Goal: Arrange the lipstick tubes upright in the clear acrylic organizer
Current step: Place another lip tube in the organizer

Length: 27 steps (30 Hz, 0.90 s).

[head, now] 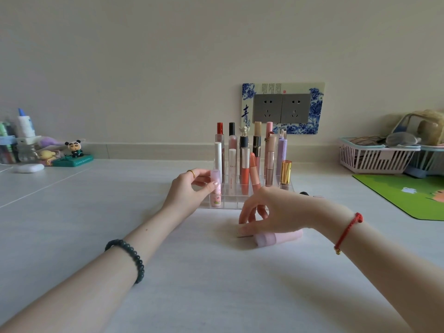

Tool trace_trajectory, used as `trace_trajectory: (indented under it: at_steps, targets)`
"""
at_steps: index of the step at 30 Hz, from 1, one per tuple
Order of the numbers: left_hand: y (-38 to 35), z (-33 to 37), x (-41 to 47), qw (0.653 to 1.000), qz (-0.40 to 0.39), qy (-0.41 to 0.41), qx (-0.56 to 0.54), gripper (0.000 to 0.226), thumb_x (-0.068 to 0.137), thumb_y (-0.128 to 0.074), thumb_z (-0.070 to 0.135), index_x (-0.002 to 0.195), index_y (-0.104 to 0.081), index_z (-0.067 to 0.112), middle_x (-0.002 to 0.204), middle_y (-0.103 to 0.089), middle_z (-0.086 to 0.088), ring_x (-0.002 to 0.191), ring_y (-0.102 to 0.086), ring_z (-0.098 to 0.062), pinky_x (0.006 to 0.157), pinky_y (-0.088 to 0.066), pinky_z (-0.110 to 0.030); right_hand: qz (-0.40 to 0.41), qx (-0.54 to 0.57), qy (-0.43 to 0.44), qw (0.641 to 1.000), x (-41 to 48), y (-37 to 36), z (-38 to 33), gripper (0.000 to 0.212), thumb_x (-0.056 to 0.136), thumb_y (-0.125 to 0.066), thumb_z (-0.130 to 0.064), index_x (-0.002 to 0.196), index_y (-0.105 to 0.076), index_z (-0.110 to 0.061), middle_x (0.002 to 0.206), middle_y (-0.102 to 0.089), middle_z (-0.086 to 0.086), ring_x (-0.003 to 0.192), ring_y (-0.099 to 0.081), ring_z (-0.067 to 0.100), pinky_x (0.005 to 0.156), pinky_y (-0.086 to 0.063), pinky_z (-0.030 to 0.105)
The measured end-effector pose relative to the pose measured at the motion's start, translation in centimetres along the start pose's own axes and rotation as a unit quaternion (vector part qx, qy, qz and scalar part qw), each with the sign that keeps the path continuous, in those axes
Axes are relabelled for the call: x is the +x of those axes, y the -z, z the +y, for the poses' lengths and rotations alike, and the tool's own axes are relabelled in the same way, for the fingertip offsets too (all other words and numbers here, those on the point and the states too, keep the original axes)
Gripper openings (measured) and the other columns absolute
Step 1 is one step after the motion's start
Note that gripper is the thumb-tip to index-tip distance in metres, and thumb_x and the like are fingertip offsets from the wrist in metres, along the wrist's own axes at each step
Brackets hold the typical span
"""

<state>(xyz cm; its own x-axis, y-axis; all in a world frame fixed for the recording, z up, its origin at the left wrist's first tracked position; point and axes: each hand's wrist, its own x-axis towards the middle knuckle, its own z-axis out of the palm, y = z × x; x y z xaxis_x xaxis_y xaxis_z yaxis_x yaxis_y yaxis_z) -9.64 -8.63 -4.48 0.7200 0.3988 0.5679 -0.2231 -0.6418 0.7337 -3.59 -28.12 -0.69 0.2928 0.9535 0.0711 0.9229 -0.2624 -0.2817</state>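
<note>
Surface: pale, smooth tabletop, faint seam lines crossing the far left part.
Room: plain cream wall behind, low ledge along its foot.
Wall fitting: grey double socket set in a blue-and-white floral surround, right behind the organizer.
Organizer: clear acrylic organizer at mid-table, gridded, back rows filled with upright tubes, front compartments mostly bare.
Standing tubes: red-capped tube and black-capped one at the rear left, gold-capped tube at the right end, lilac tube behind it.
Left hand: thumb and fingers pinched around a pale pink lipstick tube, held upright in the front-left corner compartment; gold ring on one finger.
Right hand: fingers curled downward and loosely spread, thumb tip touching a pink tube lying flat on the table just in front of the organizer; not closed around it.
Wrists: dark bead bracelet on the left, red cord bracelet on the right.
Far left: cartoon figurines, bottles and a white case against the wall.
Far right: pink slatted basket holding oddments, green mat in front of it.
</note>
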Motion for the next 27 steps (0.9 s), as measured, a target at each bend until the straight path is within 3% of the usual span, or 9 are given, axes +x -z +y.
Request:
trace_trajectory:
  at_steps: [3,7,12,14,17,19,21,27]
  targets:
    - [0.0,0.0,0.0,1.000,-0.001,0.000,0.001,0.017,0.079,-0.067,0.017,0.081,-0.061,0.033,0.080,-0.066,0.014,0.080,-0.061,-0.007,0.075,-0.045,-0.016,-0.003,-0.010,0.006,1.000,0.0,-0.1,0.0,0.024,0.084,-0.057,-0.037,0.103,-0.063,-0.024,0.091,-0.057,-0.014,0.067,-0.048,-0.005,0.056,-0.035,-0.004]
    - [0.1,0.0,0.0,1.000,0.001,0.005,0.003,0.020,0.079,-0.067,0.020,0.079,-0.059,0.038,0.079,-0.065,0.016,0.078,-0.060,-0.003,0.065,-0.041,-0.002,0.028,0.006,0.017,0.999,0.0,-0.1,0.0,0.025,0.084,-0.055,-0.036,0.103,-0.063,-0.022,0.086,-0.055,-0.018,0.069,-0.050,-0.006,0.059,-0.041,0.001]
    - [0.2,0.0,0.0,1.000,-0.001,0.026,0.001,0.018,0.079,-0.066,0.022,0.076,-0.060,0.038,0.077,-0.065,0.018,0.068,-0.058,0.006,0.059,-0.038,0.000,0.174,0.133,0.016,0.976,0.2,0.7,0.0,0.026,0.085,-0.050,-0.028,0.108,-0.058,-0.020,0.089,-0.056,-0.018,0.084,-0.058,-0.002,0.066,-0.050,0.006]
    - [0.3,-0.1,0.1,1.000,-0.009,0.026,0.008,0.009,0.081,-0.064,0.024,0.082,-0.063,0.033,0.081,-0.066,0.015,0.072,-0.059,0.004,0.060,-0.038,0.000,0.232,0.181,0.021,0.955,0.3,1.1,-0.2,0.025,0.085,-0.051,-0.025,0.108,-0.059,-0.020,0.090,-0.059,-0.017,0.086,-0.059,0.000,0.064,-0.050,0.008]
    - [0.5,-0.4,0.1,0.999,-0.007,0.022,0.034,0.016,0.088,-0.055,0.025,0.098,-0.065,0.019,0.091,-0.067,0.006,0.086,-0.060,-0.010,0.071,-0.041,-0.010,0.311,0.233,0.019,0.921,0.7,1.7,-0.4,0.020,0.085,-0.054,-0.021,0.104,-0.060,-0.018,0.088,-0.061,-0.013,0.086,-0.061,0.003,0.069,-0.052,0.011]
    - [0.6,-0.5,0.2,0.999,-0.006,0.029,0.032,0.017,0.092,-0.049,0.024,0.097,-0.064,0.017,0.090,-0.067,0.004,0.087,-0.059,-0.014,0.075,-0.040,-0.020,0.364,0.220,0.005,0.905,1.4,1.8,-0.3,0.022,0.085,-0.055,-0.021,0.106,-0.059,-0.014,0.086,-0.060,-0.011,0.084,-0.060,0.005,0.075,-0.050,0.011]
    - [0.6,-0.6,0.2,0.999,-0.006,0.040,0.027,0.015,0.092,-0.047,0.022,0.091,-0.062,0.019,0.086,-0.065,0.006,0.084,-0.058,-0.015,0.076,-0.040,-0.023,0.404,0.212,-0.015,0.890,2.3,1.7,-0.2,0.025,0.084,-0.057,-0.021,0.107,-0.058,-0.011,0.087,-0.060,-0.008,0.082,-0.060,0.006,0.072,-0.049,0.009]
    - [0.3,-1.0,0.4,0.997,-0.015,0.073,0.018,0.015,0.092,-0.048,0.027,0.086,-0.062,0.023,0.083,-0.066,0.010,0.084,-0.061,-0.013,0.076,-0.043,-0.025,0.425,0.205,-0.060,0.879,4.8,0.5,0.1,0.026,0.083,-0.061,-0.022,0.105,-0.059,-0.010,0.085,-0.062,-0.003,0.074,-0.059,0.003,0.062,-0.049,0.007]
